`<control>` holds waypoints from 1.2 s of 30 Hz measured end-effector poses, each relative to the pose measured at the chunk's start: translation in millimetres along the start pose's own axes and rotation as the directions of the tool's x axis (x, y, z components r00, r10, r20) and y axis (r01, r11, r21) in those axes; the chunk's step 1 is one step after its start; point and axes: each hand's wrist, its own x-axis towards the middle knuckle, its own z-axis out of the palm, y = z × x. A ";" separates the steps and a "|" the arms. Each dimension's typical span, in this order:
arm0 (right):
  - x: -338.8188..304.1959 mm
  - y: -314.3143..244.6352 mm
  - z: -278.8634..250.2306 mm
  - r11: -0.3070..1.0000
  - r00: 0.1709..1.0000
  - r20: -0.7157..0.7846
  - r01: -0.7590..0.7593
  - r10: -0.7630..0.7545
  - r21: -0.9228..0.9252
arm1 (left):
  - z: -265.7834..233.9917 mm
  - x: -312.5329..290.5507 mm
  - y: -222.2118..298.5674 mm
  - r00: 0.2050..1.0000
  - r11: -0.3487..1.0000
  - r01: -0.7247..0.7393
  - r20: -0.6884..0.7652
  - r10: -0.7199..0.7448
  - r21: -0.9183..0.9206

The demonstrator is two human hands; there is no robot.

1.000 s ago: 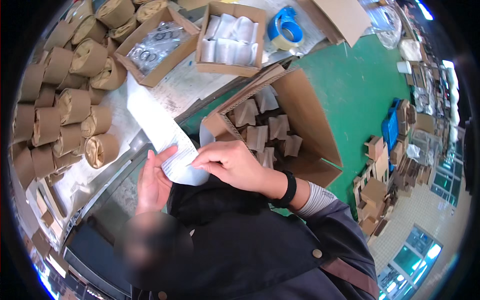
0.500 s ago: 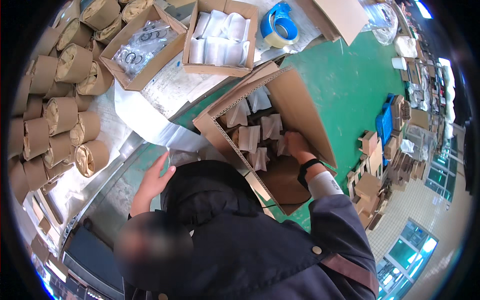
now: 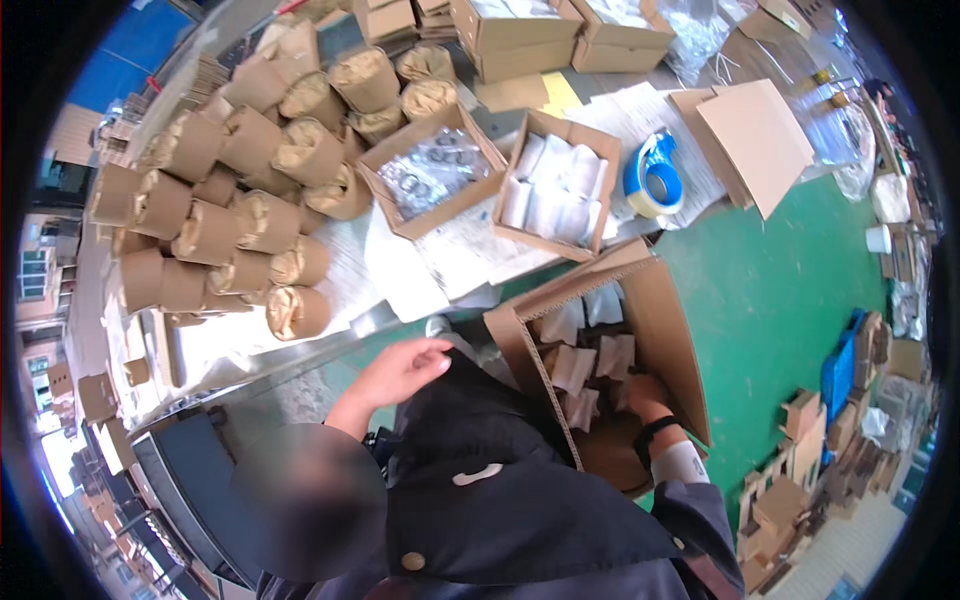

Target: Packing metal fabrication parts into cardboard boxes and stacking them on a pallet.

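Observation:
A tall open cardboard box stands in front of me at the right, below the table edge. Several white-wrapped packets sit inside it. My right hand reaches down into the box with its fingers closed on a white-wrapped packet beside the others; the fingertips are partly hidden. My left hand hovers over my lap, near the table's front edge, with nothing in it. Its fingers are stretched out, thumb apart.
On the table are stacked brown paper-wrapped rolls, a shallow box of clear bags with dark rings, a shallow box of white-wrapped packets, a blue tape dispenser and cardboard sheets. A blue crate stands on the floor at right.
The view has shifted, showing more of the table. My left hand has drawn away from a long white sheet at the table edge. My right hand stays inside the box.

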 end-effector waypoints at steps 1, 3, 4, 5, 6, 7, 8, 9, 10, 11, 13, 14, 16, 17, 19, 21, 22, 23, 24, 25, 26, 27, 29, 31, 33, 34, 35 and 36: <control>-0.8 -4.5 -8.8 1.000 0.999 0.031 -0.010 0.009 0.012 | -14.8 11.5 19.3 0.999 0.999 0.032 -0.028 -0.032 -0.021; -11.9 -10.8 -48.3 0.989 0.990 0.136 0.009 -0.030 0.150 | -54.7 52.6 57.0 0.988 0.995 0.036 -0.155 -0.021 0.094; -22.7 -10.9 -72.7 0.962 0.966 0.246 0.004 -0.074 0.274 | -75.7 80.8 72.9 0.966 0.973 0.025 -0.255 0.035 0.229; -44.5 -13.6 -100.4 0.959 0.969 0.235 0.000 -0.070 0.284 | -94.7 112.8 83.2 0.903 0.890 -0.056 -0.358 0.238 0.452; -71.7 -19.7 -127.7 0.791 0.984 0.154 -0.022 -0.092 0.612 | -109.3 141.4 85.1 0.801 0.750 -0.087 -0.402 0.445 0.656; -93.4 -22.1 -144.0 0.509 0.995 0.068 -0.020 -0.077 0.861 | -116.7 168.1 81.1 0.800 0.738 -0.104 -0.385 0.460 0.666; -106.6 -19.0 -144.4 0.458 0.994 -0.085 0.105 -0.063 0.883 | -123.4 197.5 73.7 0.745 0.576 -0.136 -0.300 0.596 0.806; -117.9 -16.5 -141.9 0.410 0.973 -0.229 0.223 -0.034 0.885 | -129.9 221.5 69.9 0.684 0.388 -0.155 -0.184 0.706 0.908; -135.3 -15.7 -148.2 0.362 0.962 -0.271 0.259 -0.018 0.896 | -134.2 236.6 70.0 0.686 0.371 -0.188 -0.148 0.712 0.910; -157.1 -17.8 -155.5 0.281 0.960 -0.277 0.254 0.043 0.925 | -137.7 248.6 70.4 0.845 0.401 -0.150 -0.093 0.526 0.904; -201.2 -22.2 -181.1 0.376 0.947 -0.256 0.169 0.194 0.911 | -143.1 260.6 73.2 0.972 0.450 -0.122 0.014 0.234 0.885; -218.0 -22.0 -174.9 0.286 0.930 -0.252 0.174 0.267 0.942 | -149.5 266.4 69.5 0.970 0.442 -0.149 0.044 0.240 0.884; -245.9 -27.1 -178.0 0.222 0.913 -0.222 0.151 0.343 0.963 | -161.4 274.2 59.4 0.976 0.580 -0.163 0.045 0.212 0.798; -253.6 -31.7 -178.4 0.164 0.895 -0.194 0.139 0.400 0.977 | -157.4 272.4 61.3 0.974 0.573 -0.186 0.073 0.214 0.798; -256.1 -41.1 -175.1 0.136 0.888 -0.182 0.137 0.422 0.981 | -153.3 261.0 64.8 0.915 0.559 -0.246 -0.001 0.404 0.792; -252.4 -52.6 -175.7 0.115 0.887 -0.181 0.145 0.425 0.983 | -153.5 263.3 61.1 0.928 0.545 -0.177 -0.045 0.369 0.820; -245.2 -60.6 -181.3 0.125 0.907 -0.175 0.137 0.384 0.983 | -154.6 260.4 59.3 0.935 0.531 -0.096 -0.107 0.338 0.842; -237.9 -65.5 -186.7 0.135 0.922 -0.168 0.128 0.350 0.983 | -156.8 255.0 65.0 0.904 0.521 -0.147 -0.100 0.415 0.841; -233.8 -68.6 -190.0 0.130 0.921 -0.167 0.128 0.351 0.983 | -160.5 246.8 69.7 0.904 0.517 -0.149 -0.096 0.416 0.843; -230.2 -71.3 -194.1 0.223 0.926 -0.209 0.142 0.313 0.964 | -165.7 236.9 74.2 0.826 0.560 -0.242 -0.134 0.547 0.793; -231.5 -74.7 -196.1 0.311 0.929 -0.244 0.153 0.279 0.938 | -167.3 225.0 86.5 0.729 0.581 -0.347 -0.177 0.661 0.736; -231.4 -75.5 -199.4 0.284 0.936 -0.210 0.128 0.282 0.950 | -168.9 213.1 102.0 0.747 0.654 -0.301 -0.255 0.615 0.695; -221.6 -75.1 -202.3 0.300 0.937 -0.243 0.164 0.252 0.940 | -179.4 205.6 103.3 0.754 0.784 -0.273 -0.382 0.534 0.557; -208.3 -71.8 -205.2 0.325 0.944 -0.269 0.197 0.193 0.925 | -186.1 200.7 95.6 0.798 0.914 -0.381 -0.451 0.400 0.137; -195.9 -70.9 -204.6 0.407 0.932 -0.337 0.259 0.132 0.876 | -190.1 205.9 63.8 0.810 0.923 -0.379 -0.460 0.364 0.063; -189.4 -70.4 -206.1 0.483 0.915 -0.394 0.305 0.091 0.821 | -190.1 207.6 57.4 0.829 0.922 -0.386 -0.446 0.337 -0.021; -189.3 -73.4 -218.5 0.518 0.905 -0.422 0.338 0.050 0.786 | -184.2 200.8 69.3 0.826 0.861 -0.437 -0.495 0.269 -0.261; -188.2 -74.2 -220.6 0.510 0.904 -0.424 0.341 0.052 0.790 | -179.5 194.7 81.7 0.826 0.863 -0.437 -0.492 0.274 -0.253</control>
